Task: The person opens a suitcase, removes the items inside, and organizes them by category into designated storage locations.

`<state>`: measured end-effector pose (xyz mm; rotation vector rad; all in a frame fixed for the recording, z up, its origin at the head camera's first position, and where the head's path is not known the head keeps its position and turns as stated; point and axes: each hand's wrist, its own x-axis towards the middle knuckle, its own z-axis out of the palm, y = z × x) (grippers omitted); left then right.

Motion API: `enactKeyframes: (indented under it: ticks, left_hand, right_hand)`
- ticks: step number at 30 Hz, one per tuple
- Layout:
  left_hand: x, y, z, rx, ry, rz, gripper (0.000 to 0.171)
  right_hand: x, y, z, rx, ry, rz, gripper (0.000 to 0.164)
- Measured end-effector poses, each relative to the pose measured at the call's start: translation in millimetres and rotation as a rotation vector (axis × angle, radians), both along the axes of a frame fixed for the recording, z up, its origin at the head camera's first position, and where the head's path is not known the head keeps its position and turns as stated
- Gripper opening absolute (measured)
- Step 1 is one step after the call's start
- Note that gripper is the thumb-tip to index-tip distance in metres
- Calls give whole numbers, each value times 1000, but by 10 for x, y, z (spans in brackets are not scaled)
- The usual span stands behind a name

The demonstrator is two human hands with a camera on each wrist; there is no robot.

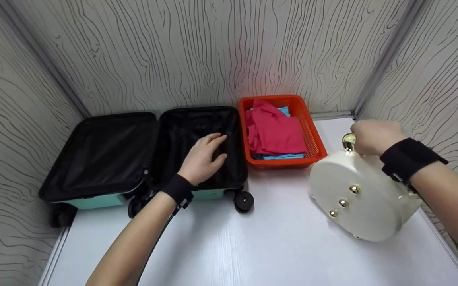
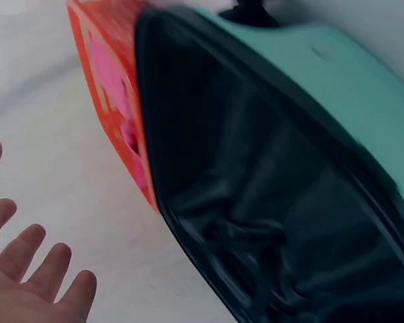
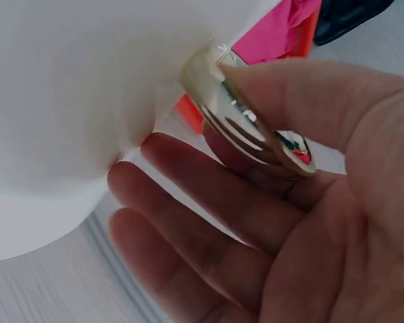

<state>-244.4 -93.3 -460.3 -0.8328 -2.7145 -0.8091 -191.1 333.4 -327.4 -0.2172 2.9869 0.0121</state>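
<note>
My right hand [image 1: 376,135] holds the gold ring handle [image 3: 222,108] on top of a cream-white handbag [image 1: 366,206] with gold studs. The bag leans at a tilt over the right of the white table. In the right wrist view, thumb and index finger pinch the ring, while the other fingertips [image 3: 131,178] reach the bag's pale side. My left hand [image 1: 204,159] hovers, fingers spread and holding nothing, over the right half of a spread-open suitcase [image 1: 189,119]. That suitcase has a black lining and a mint-green shell [image 2: 350,87].
An orange plastic basket [image 1: 315,143] stands against the suitcase's right side, with folded pink cloth [image 1: 280,135] over blue cloth [image 1: 284,156]. The suitcase's other half [image 1: 105,151] lies to the left, and a black wheel [image 1: 244,201] sticks out in front. Patterned walls [image 1: 197,51] enclose the table [image 1: 229,246].
</note>
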Motion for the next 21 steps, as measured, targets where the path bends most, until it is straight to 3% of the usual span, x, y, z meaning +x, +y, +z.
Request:
enactKeyframes:
  ticks: [6, 13, 17, 21]
  left_hand:
    - [-26, -237, -23, 52, -77, 75, 58]
    - [39, -359, -38, 55, -103, 101, 60]
    - [57, -447, -17, 23, -90, 117, 61]
    - [-17, -509, 8, -69, -102, 158, 66]
  right_hand:
    - [-150, 146, -42, 29, 96, -3, 12]
    - [-406, 262, -127, 32, 249, -18, 17]
    - [-607, 360, -262, -23, 362, -12, 12]
    - [-772, 488, -375, -56, 453, -41, 14]
